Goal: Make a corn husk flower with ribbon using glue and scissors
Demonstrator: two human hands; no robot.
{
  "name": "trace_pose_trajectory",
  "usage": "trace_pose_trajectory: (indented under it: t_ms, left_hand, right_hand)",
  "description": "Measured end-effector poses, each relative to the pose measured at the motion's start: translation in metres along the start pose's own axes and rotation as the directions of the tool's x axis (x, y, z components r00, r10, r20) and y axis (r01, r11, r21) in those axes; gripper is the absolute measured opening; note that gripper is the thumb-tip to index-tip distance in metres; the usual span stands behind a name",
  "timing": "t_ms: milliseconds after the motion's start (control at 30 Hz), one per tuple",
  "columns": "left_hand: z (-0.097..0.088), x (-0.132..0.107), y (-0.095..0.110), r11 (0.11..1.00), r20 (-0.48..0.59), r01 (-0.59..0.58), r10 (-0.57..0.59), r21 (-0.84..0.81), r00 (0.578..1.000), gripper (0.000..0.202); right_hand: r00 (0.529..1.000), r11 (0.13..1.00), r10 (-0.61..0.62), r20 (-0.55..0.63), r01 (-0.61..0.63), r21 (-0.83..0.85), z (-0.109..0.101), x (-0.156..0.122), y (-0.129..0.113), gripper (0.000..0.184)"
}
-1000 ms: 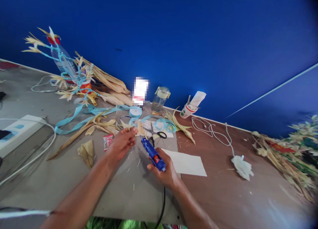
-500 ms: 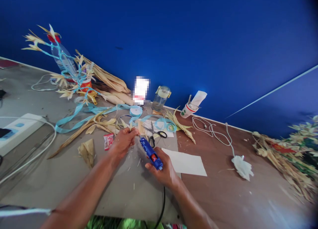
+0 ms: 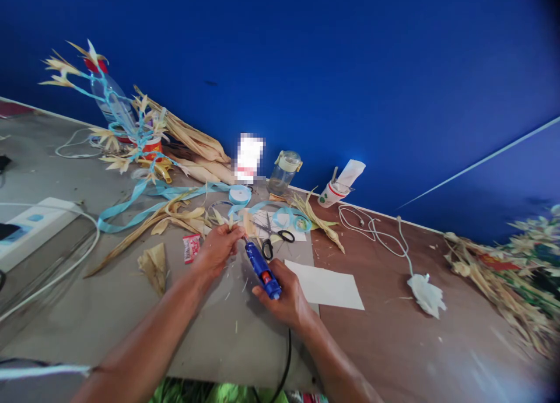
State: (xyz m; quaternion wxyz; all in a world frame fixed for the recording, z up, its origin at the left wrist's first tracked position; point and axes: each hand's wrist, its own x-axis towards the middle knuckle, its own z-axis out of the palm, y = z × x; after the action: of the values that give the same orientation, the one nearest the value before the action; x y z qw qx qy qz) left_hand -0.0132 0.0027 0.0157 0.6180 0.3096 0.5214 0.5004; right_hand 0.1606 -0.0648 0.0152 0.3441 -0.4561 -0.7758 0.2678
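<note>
My right hand (image 3: 284, 295) is wrapped round a blue glue gun (image 3: 261, 269), whose nozzle points up and left at my left fingertips. A black cord hangs below the gun. My left hand (image 3: 221, 246) is closed in a pinch, with pale tips of a corn husk piece (image 3: 219, 217) showing just beyond the fingers. The nozzle is beside the pinch; I cannot tell whether it touches the husk. Black-handled scissors (image 3: 272, 237) lie open just beyond the gun, partly on white paper. A red and white packet (image 3: 191, 248) rests to the left of my left hand.
Blue ribbon (image 3: 126, 213) and dried husks (image 3: 153, 234) spread across the left. A ribbon-wrapped branch (image 3: 142, 137) with husk flowers stands behind them. Along the wall are a glass jar (image 3: 283, 172) and a paper cup (image 3: 331, 194). White paper (image 3: 328, 286) and a white cable (image 3: 371, 231) lie right.
The rear of the glue gun has swung slightly left with my right hand, its nozzle staying by my left fingertips. My left hand has hardly moved.
</note>
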Motion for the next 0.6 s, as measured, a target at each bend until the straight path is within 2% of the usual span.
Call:
trace_pose_trajectory:
  t_ms: [167, 367, 600]
  left_hand:
    - [-0.0018, 0.0015, -0.0025, 1.0, 0.035, -0.025, 0.024, 0.008, 0.999, 0.032]
    - [-0.0013, 0.001, -0.0016, 0.999, -0.015, -0.012, 0.013, 0.042, 1.0, 0.033]
    - [0.0005, -0.0015, 0.0033, 0.998, -0.008, -0.027, 0.028, 0.048, 1.0, 0.033]
  right_hand:
    - [1.0, 0.999, -0.029, 0.003, 0.029, -0.024, 0.0024, -0.0008, 0.0006, 0.025]
    - [1.0, 0.998, -0.027, 0.01, 0.028, -0.052, 0.0039, -0.0011, 0.0032, 0.025]
    - [0.999, 0.995, -0.03, 0.01, 0.031, -0.095, 0.0028, -0.0015, 0.0027, 0.025]
